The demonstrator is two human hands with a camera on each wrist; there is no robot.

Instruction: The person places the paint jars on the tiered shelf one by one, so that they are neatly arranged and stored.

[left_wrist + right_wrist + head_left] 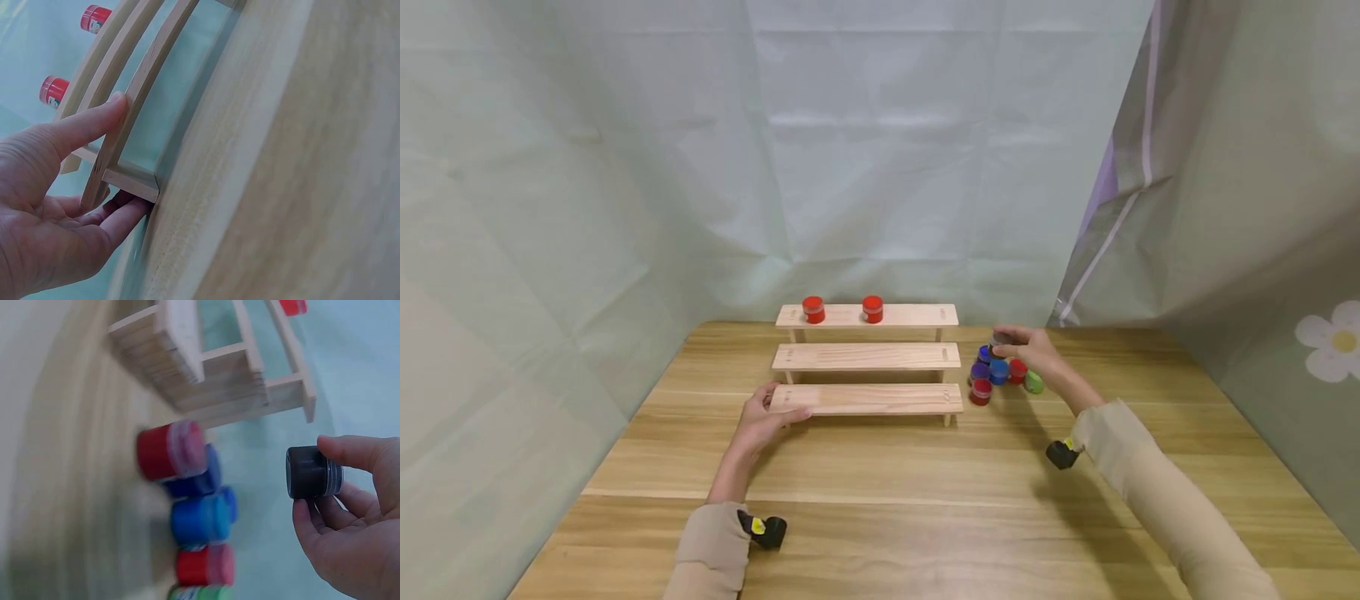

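Observation:
My left hand (pixel 763 421) grips the left end of the lowest tier of a wooden stepped rack (pixel 868 398); in the left wrist view the thumb lies along the board's front edge and the fingers reach round its end. My right hand (pixel 1028 350) pinches a small black paint jar (pixel 306 472) between thumb and fingers, raised above the other jars. Below it stand a dark red jar (pixel 981 392), a purple jar (pixel 980 372), a light blue jar (pixel 998 371), a dark blue jar (pixel 984 355), a red jar (pixel 1017 371) and a green jar (pixel 1034 382).
Two red jars, one at the left (pixel 813 310) and one near the middle (pixel 872 309), stand on the rack's top tier. The rack sits on a wood-grain table (pixel 880 500). Pale sheeting (pixel 880 167) hangs behind and at both sides.

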